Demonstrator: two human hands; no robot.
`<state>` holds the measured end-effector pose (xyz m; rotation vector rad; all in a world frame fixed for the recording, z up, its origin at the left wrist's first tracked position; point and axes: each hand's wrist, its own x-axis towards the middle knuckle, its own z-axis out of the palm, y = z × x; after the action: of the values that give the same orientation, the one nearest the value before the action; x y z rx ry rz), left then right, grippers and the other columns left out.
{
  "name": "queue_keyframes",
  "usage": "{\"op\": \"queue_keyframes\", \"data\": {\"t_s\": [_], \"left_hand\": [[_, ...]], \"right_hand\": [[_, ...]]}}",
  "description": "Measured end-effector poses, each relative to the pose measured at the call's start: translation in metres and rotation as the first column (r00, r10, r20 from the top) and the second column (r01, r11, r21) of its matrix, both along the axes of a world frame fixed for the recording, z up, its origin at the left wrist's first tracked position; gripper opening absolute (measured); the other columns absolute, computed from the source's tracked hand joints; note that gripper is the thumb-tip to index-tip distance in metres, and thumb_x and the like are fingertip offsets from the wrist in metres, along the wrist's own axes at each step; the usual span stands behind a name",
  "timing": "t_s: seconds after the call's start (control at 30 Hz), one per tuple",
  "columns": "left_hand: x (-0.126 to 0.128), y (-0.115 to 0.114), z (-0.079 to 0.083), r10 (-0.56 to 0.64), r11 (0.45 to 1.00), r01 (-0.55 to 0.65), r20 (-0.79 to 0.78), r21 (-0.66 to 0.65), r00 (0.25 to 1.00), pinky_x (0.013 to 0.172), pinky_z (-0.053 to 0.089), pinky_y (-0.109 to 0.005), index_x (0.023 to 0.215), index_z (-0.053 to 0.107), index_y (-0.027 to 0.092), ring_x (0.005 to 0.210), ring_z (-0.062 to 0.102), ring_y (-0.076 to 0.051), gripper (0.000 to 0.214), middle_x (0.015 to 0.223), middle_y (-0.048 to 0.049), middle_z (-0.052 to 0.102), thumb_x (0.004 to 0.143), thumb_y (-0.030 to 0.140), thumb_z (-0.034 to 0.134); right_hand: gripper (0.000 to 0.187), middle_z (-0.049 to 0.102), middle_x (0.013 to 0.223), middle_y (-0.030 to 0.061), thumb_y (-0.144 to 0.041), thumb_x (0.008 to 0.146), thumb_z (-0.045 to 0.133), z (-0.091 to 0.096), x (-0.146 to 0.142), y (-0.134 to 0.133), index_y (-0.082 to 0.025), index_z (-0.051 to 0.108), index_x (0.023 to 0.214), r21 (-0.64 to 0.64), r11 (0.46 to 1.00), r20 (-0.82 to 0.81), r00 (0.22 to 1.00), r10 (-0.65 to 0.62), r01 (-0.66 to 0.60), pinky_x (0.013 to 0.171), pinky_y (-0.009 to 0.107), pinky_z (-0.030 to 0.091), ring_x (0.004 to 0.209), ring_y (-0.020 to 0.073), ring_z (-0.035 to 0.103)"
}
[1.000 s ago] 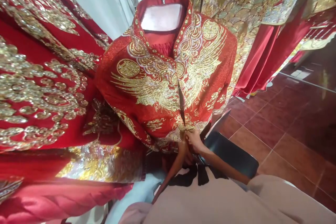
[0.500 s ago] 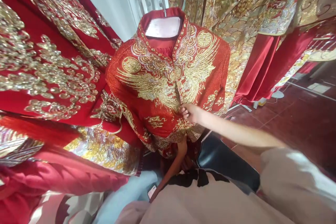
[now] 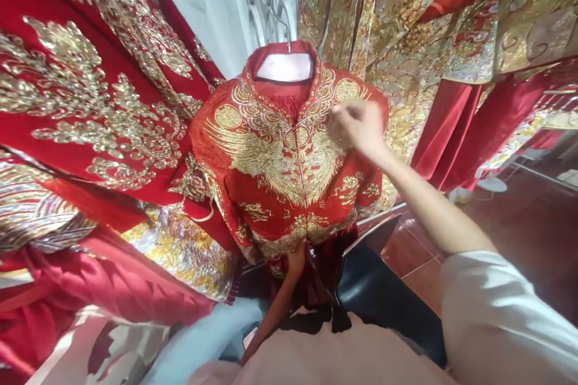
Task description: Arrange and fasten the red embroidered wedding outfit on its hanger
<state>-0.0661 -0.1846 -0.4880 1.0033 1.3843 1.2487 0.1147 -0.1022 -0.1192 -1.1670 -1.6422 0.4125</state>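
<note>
A red jacket (image 3: 271, 192) with gold embroidery and a stand collar hangs from a hanger (image 3: 288, 33). Its front edges meet down the middle, and the neck is open in a V. At the lower front hem is my left hand (image 3: 295, 261), closed on the hem, its fingertips partly hidden by the cloth. Higher up, my right hand (image 3: 361, 126) is in front of the jacket's right-side chest, near the round gold emblem. Motion smears its fingers, so their grip and any contact with the cloth are unclear.
Red garments with gold sequins (image 3: 90, 102) crowd the left side. Gold embroidered garments (image 3: 406, 72) hang behind on the right, beside red skirts (image 3: 451, 132). A black glossy surface (image 3: 383, 283) is below the jacket, near the tiled floor (image 3: 415, 258).
My right hand has moved up from the jacket's middle front to the upper right chest. The front gap below the neck has drawn together. My left hand stays at the hem.
</note>
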Motion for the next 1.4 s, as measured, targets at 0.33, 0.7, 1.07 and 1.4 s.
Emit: {"op": "queue_keyframes", "data": {"t_s": [0.33, 0.7, 1.07, 1.4], "left_hand": [[-0.027, -0.026, 0.038, -0.016, 1.0, 0.019, 0.154, -0.02, 0.988, 0.068, 0.054, -0.033, 0.065, 0.066, 0.015, 0.066, 0.064, -0.02, 0.05, 0.069, -0.0083, 0.069, 0.052, 0.062, 0.075], [-0.048, -0.038, 0.041, -0.068, 0.989, 0.092, 0.193, -0.116, 0.979, 0.065, 0.054, -0.033, 0.069, 0.066, 0.013, 0.067, 0.064, -0.022, 0.058, 0.068, -0.0094, 0.068, 0.047, 0.065, 0.077], [-0.025, -0.013, 0.016, -0.084, 0.985, 0.115, 0.23, -0.126, 0.97, 0.056, 0.05, -0.029, 0.079, 0.066, 0.012, 0.054, 0.059, -0.016, 0.061, 0.067, -0.008, 0.067, 0.055, 0.068, 0.068], [-0.006, 0.01, -0.002, -0.075, 0.991, 0.092, 0.161, -0.1, 0.984, 0.059, 0.052, -0.033, 0.074, 0.064, 0.013, 0.06, 0.061, -0.02, 0.059, 0.064, -0.0081, 0.065, 0.057, 0.07, 0.066]], "right_hand": [[0.049, 0.065, 0.075, 0.0057, -0.065, 0.078, 0.052, -0.018, 0.095, 0.078, -0.018, 0.063, 0.073, 0.168, 0.986, -0.26, 0.965, 0.041, 0.003, 0.076, 0.038, 0.052, 0.086, 0.0218, 0.063], [0.047, 0.067, 0.073, 0.0039, -0.068, 0.069, 0.056, -0.065, 0.063, 0.097, -0.021, 0.061, 0.071, -0.133, 0.951, -0.59, 0.794, 0.149, -0.277, 0.075, 0.033, 0.052, 0.084, 0.0201, 0.065], [0.029, 0.056, 0.065, 0.0015, -0.043, 0.082, 0.05, -0.069, -0.013, -0.011, -0.019, 0.056, 0.067, 0.241, 0.852, -0.331, 0.865, -0.377, 0.464, 0.066, 0.029, 0.042, 0.065, 0.0136, 0.052], [0.03, 0.047, 0.048, -0.0047, -0.026, 0.085, 0.047, -0.032, -0.099, 0.011, -0.019, 0.046, 0.056, -0.116, 0.972, -0.601, 0.794, 0.095, -0.204, 0.041, 0.02, 0.028, 0.039, 0.0046, 0.038]]}}
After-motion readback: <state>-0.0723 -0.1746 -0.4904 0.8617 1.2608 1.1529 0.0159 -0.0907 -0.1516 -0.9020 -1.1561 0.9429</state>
